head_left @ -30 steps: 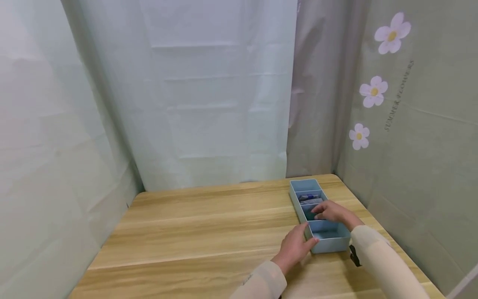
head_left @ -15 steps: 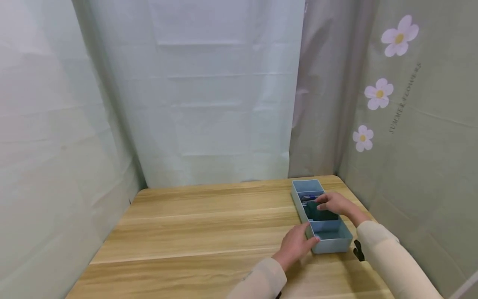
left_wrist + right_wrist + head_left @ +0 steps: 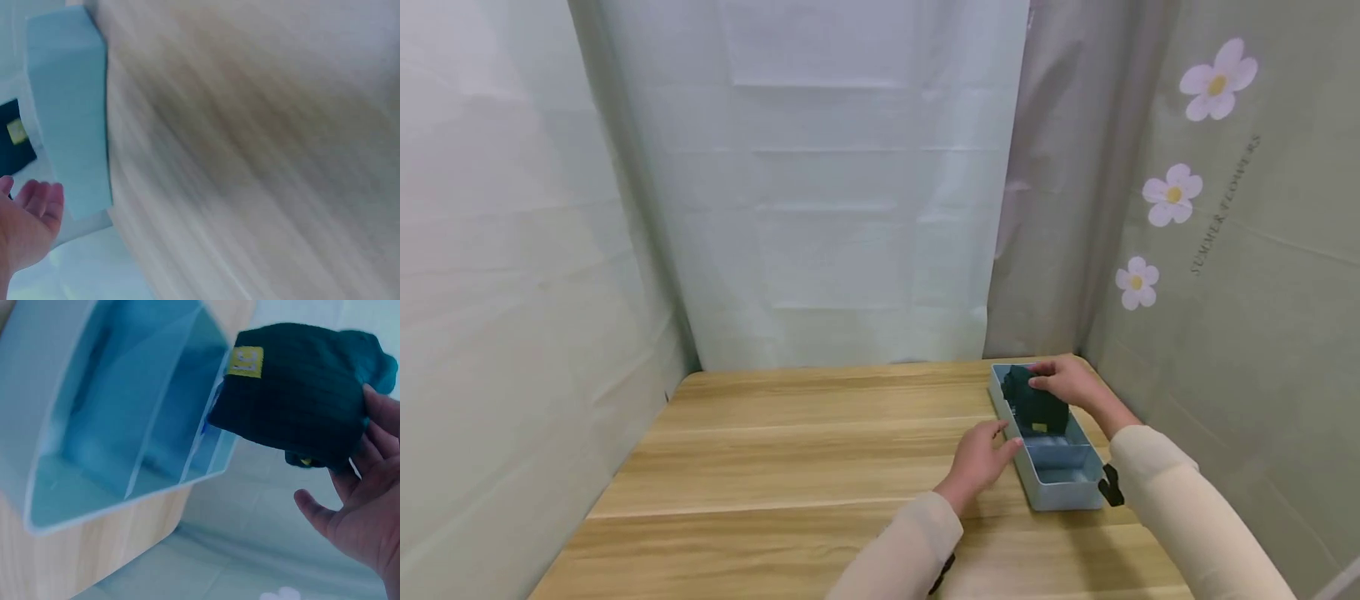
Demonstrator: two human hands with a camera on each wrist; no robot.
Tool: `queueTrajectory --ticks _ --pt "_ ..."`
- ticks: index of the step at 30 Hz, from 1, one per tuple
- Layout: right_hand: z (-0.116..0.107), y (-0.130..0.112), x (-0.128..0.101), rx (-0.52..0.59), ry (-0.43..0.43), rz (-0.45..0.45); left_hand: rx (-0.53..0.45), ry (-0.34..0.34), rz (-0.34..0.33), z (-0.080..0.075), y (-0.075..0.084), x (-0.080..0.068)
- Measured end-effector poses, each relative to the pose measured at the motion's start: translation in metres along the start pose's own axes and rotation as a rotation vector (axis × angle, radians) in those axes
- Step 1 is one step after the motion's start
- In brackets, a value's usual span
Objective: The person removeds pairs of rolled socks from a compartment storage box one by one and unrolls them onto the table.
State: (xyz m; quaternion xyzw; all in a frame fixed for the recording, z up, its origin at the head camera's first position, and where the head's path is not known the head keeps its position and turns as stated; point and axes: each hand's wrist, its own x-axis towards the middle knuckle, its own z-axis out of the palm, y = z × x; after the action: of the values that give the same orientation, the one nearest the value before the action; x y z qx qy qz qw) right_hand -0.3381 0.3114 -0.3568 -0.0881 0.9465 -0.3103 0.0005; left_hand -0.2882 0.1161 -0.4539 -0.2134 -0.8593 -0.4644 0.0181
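Observation:
A light blue divided storage box (image 3: 1067, 498) stands at the right of the table. Above its middle compartments, my right hand (image 3: 1071, 385) pinches a folded pair of dark green ribbed socks (image 3: 1039, 407) between thumb and fingers. In the right wrist view the socks (image 3: 294, 394) hang clear of the box (image 3: 47, 487), a yellow lettered patch on them. My left hand (image 3: 977, 467) is beside the box's left wall with fingers relaxed, holding nothing; whether it touches the wall is unclear. The left wrist view shows that hand (image 3: 28, 222) close to the box wall (image 3: 72, 119).
The wooden table (image 3: 775, 467) extends to the left of the box. Pale curtains (image 3: 850, 208) enclose the back and sides, the right one printed with flowers (image 3: 1174, 194). The nearest compartment (image 3: 1063, 475) shows a bare floor; the farther ones are mostly hidden by the socks.
My right hand has pulled the green socks up out of their compartment and moved away from me with them. My left hand has drawn back slightly from the box's near left corner.

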Motion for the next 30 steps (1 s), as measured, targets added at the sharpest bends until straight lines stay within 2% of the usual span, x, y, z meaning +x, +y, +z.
queueTrajectory --ticks 3,6,13,16,20,25,30 --pt "0.002 -0.02 0.002 0.043 0.049 0.0 -0.083 0.017 0.036 -0.007 0.003 0.005" --pt "0.01 -0.037 0.004 0.103 0.084 0.018 -0.171 0.03 0.043 -0.014 0.005 0.01" --pt "0.038 -0.064 0.01 0.224 0.126 0.043 -0.364 0.083 -0.026 -0.037 0.001 0.02" --pt "0.048 -0.07 0.012 0.302 0.135 0.081 -0.399 0.103 -0.053 -0.048 -0.004 0.021" --pt "0.06 -0.078 0.014 0.475 0.106 0.14 -0.428 0.114 -0.089 -0.062 -0.013 0.019" --pt "0.076 -0.081 0.016 0.648 0.1 0.218 -0.47 0.071 -0.115 -0.077 -0.021 0.016" --pt "0.094 -0.087 0.011 0.82 0.141 0.263 -0.431 0.051 -0.103 -0.088 -0.03 0.014"
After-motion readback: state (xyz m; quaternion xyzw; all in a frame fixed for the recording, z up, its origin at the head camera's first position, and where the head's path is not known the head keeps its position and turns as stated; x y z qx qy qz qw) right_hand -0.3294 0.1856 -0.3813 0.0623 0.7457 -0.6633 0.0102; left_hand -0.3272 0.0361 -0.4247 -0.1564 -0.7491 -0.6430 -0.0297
